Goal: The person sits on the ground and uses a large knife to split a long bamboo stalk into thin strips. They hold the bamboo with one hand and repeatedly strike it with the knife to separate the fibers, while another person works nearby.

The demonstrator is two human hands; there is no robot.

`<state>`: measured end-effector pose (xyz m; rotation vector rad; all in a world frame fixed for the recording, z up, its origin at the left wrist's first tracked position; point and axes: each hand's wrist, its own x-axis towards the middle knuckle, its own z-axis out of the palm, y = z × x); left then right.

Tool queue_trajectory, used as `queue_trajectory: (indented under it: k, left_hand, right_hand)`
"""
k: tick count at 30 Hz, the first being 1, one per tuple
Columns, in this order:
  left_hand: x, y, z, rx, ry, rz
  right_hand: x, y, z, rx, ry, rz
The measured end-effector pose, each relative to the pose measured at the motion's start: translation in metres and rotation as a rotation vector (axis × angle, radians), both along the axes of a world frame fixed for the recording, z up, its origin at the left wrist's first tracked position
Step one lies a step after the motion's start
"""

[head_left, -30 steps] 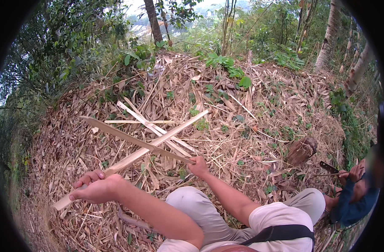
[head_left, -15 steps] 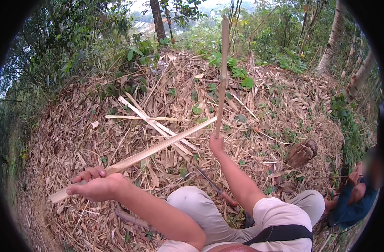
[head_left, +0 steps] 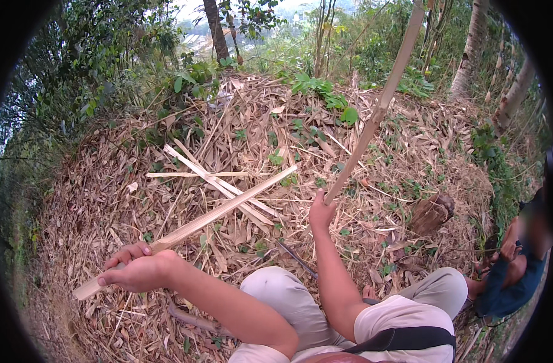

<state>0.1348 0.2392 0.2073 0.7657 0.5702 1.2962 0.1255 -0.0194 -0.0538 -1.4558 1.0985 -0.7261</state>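
Big stuff first: slope of dry leaves [head_left: 101, 206] fills most of the view, green bushes [head_left: 125, 60] behind. Wearer's legs in pale trousers [head_left: 279, 296] at bottom, bent. Co-worker [head_left: 509, 290] low at right edge; can't tell what their hands hold.

Long brown strip [head_left: 364, 139] of wood or bamboo, tilted up and right, top reaching the upper edge of view. Pale strip [head_left: 216, 215] slants from lower left to mid-view, apart from the brown one. It overlaps the loose strips [head_left: 192, 158] in view; can't tell if it touches them. Those lie crossed on the leaves. Log [head_left: 431, 216] off to the right, near the co-worker.

Right hand [head_left: 322, 213] closed around the brown strip's lower end. Left hand [head_left: 133, 267] palm up, fingers curled round the pale strip near its near end. Dark blade [head_left: 297, 259] on the leaves by the knee, in neither hand, partly hidden.

Progress: loose strips already split and down; two held strips not set down. How finished they are, can't tell.
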Motion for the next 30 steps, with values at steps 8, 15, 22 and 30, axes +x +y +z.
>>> queue_trajectory:
  k: [8, 15, 22, 30]
  left_hand:
    - [0.007, -0.011, -0.014, 0.024, 0.035, -0.097]
    - [0.002, -0.016, -0.005, -0.008, -0.013, -0.094]
    - [0.006, -0.042, -0.002, -0.077, -0.069, -0.224]
    - [0.016, -0.06, -0.008, -0.051, -0.189, -0.561]
  right_hand:
    - [0.012, -0.098, 0.059, -0.2, -0.134, 0.13]
    - [0.023, -0.23, 0.152, -0.472, -0.071, 0.133]
    - [-0.015, -0.343, 0.136, -0.804, 0.934, 0.389]
    - [-0.053, -0.175, 0.123, -0.962, 0.27, 1.316]
